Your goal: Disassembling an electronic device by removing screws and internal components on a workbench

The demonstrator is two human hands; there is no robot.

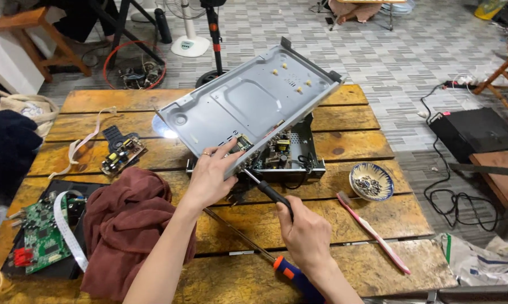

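My left hand (212,174) grips the near edge of a grey metal chassis lid (248,101), holding it tilted up over an open black electronics case (288,157) with circuit boards inside. My right hand (304,236) holds a black-handled screwdriver (268,190), its tip pointing into the front of the case just under the lid's edge. A second screwdriver with an orange and blue handle (292,276) lies on the wooden table (350,112) beneath my right wrist.
A maroon cloth (127,225) lies at the left, beside a green circuit board (43,233) with a white ribbon cable. A small power board (121,156) sits further back. A bowl of screws (371,181) and a pink toothbrush (372,231) lie at the right.
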